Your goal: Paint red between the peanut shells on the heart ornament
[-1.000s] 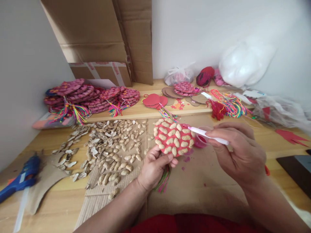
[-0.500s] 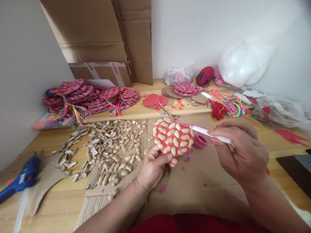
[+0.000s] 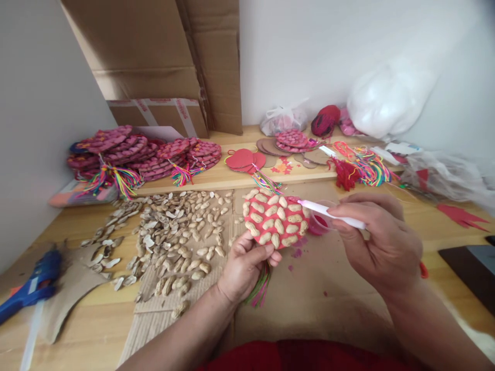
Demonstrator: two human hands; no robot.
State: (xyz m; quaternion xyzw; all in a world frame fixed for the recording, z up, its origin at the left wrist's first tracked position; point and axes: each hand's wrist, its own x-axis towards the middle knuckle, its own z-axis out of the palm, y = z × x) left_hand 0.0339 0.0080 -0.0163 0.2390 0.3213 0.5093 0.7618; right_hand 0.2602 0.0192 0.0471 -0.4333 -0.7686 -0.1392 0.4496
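A round red disc [image 3: 257, 217] covered with rows of peanut shells is pinched at its lower edge by my left hand [image 3: 247, 263], thumb on top. A green and pink tassel [image 3: 261, 286] hangs below it. My right hand [image 3: 379, 237] grips a white paintbrush [image 3: 328, 211] whose pink tip touches a shell at the disc's upper right; that shell is pink, the others are plain tan. Behind the brush stands a small clear cup [image 3: 317, 225] of magenta paint, partly hidden by the disc and brush.
Loose peanut shells [image 3: 178, 237] spread over cardboard on the left, with a blue glue gun [image 3: 42, 275] farther left. Stacked pink shell discs [image 3: 112, 149], red discs [image 3: 243, 159], colored tassels [image 3: 369, 165] and plastic bags line the raised back ledge. A dark flat object [image 3: 467, 273] lies far right.
The brush and my right hand have shifted slightly left, with the tip still at the upper right shell. My left hand and the disc have hardly moved.
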